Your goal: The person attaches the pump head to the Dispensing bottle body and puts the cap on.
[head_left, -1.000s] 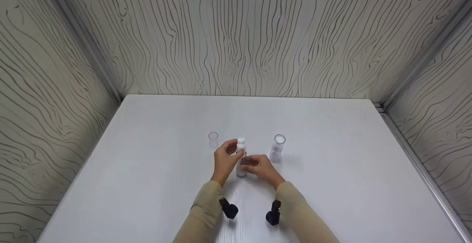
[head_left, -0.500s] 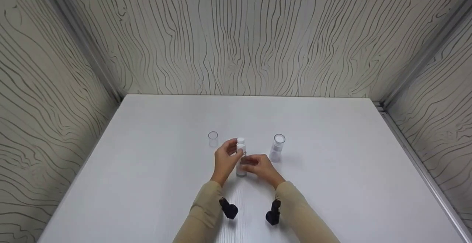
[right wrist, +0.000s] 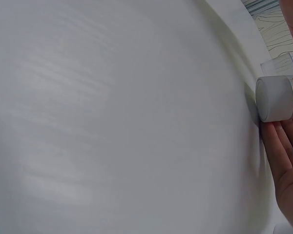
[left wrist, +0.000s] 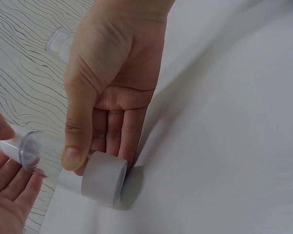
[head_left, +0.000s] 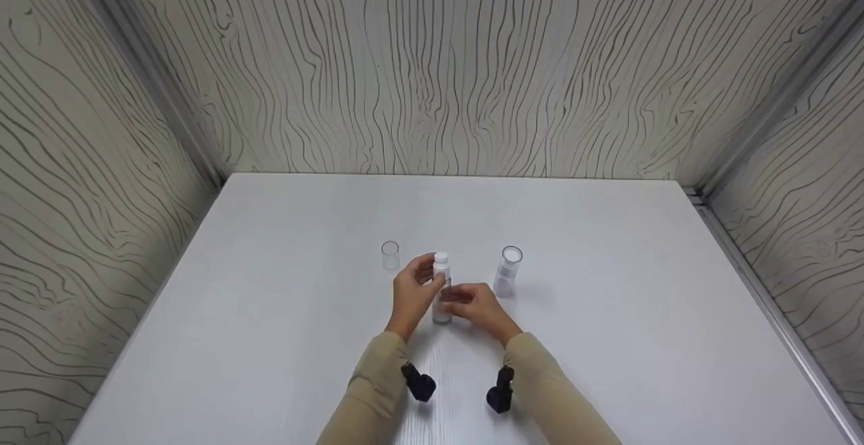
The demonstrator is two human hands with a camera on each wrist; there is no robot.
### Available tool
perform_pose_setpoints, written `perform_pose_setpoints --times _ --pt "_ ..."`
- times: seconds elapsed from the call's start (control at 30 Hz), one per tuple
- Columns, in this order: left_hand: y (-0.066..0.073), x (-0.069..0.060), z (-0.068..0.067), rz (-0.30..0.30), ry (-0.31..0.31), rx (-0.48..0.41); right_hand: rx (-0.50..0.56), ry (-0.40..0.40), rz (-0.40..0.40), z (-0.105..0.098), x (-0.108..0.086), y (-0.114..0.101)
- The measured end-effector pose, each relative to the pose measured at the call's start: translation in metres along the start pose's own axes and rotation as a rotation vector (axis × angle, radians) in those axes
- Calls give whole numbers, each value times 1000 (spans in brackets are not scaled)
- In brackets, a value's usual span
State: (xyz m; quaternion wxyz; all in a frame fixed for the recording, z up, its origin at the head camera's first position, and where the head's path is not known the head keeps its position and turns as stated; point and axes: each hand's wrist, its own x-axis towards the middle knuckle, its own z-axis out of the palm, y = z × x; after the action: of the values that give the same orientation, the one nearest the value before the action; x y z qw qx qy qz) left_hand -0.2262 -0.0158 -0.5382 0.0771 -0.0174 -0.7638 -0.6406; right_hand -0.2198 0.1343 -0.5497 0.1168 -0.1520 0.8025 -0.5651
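Note:
A small white bottle with a white cap (head_left: 441, 259) stands upright in a clear tube (head_left: 442, 317), its top above the rim. My left hand (head_left: 412, 295) pinches the bottle's upper part between thumb and fingers. Lower down, my right hand (head_left: 476, 304) grips the tube's side from the right. In the left wrist view the right hand (left wrist: 115, 73) holds the tube near its pale grey base (left wrist: 105, 178), while the left hand (left wrist: 10, 195) is on the bottle at the tube's rim. Fingers hide part of the tube. The right wrist view catches the pale base (right wrist: 276, 98) near its right edge.
Left of the hands stands an empty clear cup (head_left: 390, 256). To the right, a taller clear tube (head_left: 507, 273) has white inside it. The white table (head_left: 270, 242) ends at wood-patterned panels (head_left: 432, 67) behind and at both sides.

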Motion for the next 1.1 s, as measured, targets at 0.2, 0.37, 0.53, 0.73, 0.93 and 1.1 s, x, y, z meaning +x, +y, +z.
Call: perform_pose_setpoints --times 0.2,0.37,0.53,0.73,0.93,1.1 --pt "1 0 -1 11 38 -4 -21 -3 4 0 5 15" --pt "4 -1 0 -1 79 52 -18 -7 -11 0 6 18" --pt "4 -1 2 -7 106 80 -32 4 -11 0 7 18" --pt "4 -1 5 -9 122 92 -43 1 -15 1 7 17" --pt "5 -1 4 4 111 98 -49 0 -10 1 5 11" --pt "4 0 2 30 89 86 -27 -21 -8 0 -3 -12"
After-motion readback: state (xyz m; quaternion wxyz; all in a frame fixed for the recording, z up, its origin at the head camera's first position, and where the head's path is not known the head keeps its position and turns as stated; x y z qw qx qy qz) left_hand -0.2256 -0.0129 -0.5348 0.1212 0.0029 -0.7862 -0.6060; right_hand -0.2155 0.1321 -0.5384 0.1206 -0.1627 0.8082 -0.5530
